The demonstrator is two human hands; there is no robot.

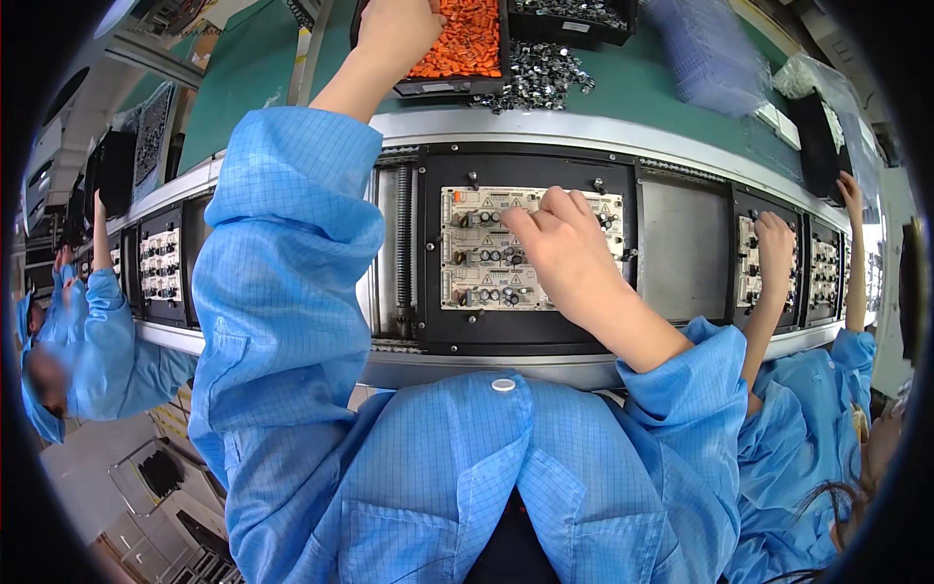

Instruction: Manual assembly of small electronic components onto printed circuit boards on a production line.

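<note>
My left hand [397,31] reaches to the left edge of a black bin [449,88] full of small orange parts [467,41]. Its fingers are mostly cut off by the picture's upper edge, so their grip is hidden. Over a pale circuit board panel [486,275], my right hand [569,248] is closed, fingertips curled down at the upper middle rows. Whatever the fingers may pinch there is hidden. Small capacitors and other components stand in rows on the board. One orange part [457,197] sits at its upper left corner. A black carrier frame [525,336] surrounds the board.
Shiny metal parts [545,76] lie heaped beside the bin; another black bin [574,21] stands behind. Clear plastic trays [705,54] are stacked at far right. Co-workers' hands [775,243] work over other boards on the right; another person [107,321] is at left.
</note>
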